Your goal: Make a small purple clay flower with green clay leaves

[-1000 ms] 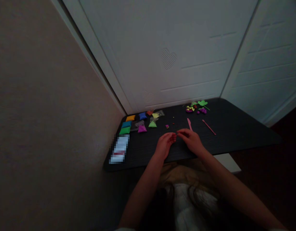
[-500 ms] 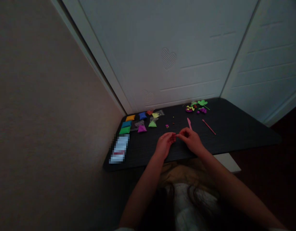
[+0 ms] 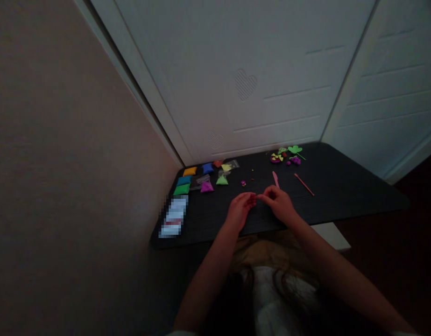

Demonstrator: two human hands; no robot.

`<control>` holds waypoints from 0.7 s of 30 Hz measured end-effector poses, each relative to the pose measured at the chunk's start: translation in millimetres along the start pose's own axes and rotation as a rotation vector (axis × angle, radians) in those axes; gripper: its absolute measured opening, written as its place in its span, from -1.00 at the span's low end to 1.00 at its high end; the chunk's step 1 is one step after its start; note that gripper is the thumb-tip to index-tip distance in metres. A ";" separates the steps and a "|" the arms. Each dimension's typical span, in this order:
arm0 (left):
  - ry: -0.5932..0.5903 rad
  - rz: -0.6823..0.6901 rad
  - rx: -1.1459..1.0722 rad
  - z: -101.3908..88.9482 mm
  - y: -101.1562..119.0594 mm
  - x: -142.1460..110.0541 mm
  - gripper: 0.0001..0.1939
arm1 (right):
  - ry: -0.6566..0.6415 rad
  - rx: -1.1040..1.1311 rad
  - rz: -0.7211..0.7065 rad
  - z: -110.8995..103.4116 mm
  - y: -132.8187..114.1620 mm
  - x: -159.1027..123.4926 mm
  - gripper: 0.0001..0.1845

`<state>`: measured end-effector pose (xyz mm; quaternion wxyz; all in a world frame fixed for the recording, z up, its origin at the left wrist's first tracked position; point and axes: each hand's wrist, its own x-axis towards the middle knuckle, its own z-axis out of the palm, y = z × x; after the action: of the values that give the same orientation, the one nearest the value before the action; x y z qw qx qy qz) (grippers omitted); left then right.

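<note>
Over the near middle of a black table (image 3: pixel 341 191), my left hand (image 3: pixel 240 208) and my right hand (image 3: pixel 280 201) meet fingertip to fingertip. Both are pinched on a tiny reddish bit of clay (image 3: pixel 253 199) held between them; the dim light hides its shape. Just beyond my right hand lies a pink plastic knife (image 3: pixel 275 179). A small purple clay piece (image 3: pixel 243 183) sits a little beyond my left hand.
Several coloured clay bags (image 3: pixel 204 178) lie at the far left of the table, a printed sheet (image 3: pixel 173 217) at the near left. Finished clay shapes (image 3: pixel 287 156) sit by the white wall (image 3: pixel 250 84), and a thin pink stick (image 3: pixel 304 185) lies on the right.
My right hand's fingers have curled in a little toward my left fingertips. Nothing else has moved.
</note>
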<state>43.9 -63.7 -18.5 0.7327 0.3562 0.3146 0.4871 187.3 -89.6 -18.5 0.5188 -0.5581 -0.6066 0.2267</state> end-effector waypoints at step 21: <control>-0.016 0.003 0.005 -0.9 -0.3 0.3 -0.85 | 0.003 0.062 -0.021 0.5 -0.2 1.1 -0.78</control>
<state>43.4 -63.3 -19.3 0.7335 0.3625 0.3094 0.4845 186.9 -88.4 -18.0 0.5393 -0.5355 -0.6044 0.2392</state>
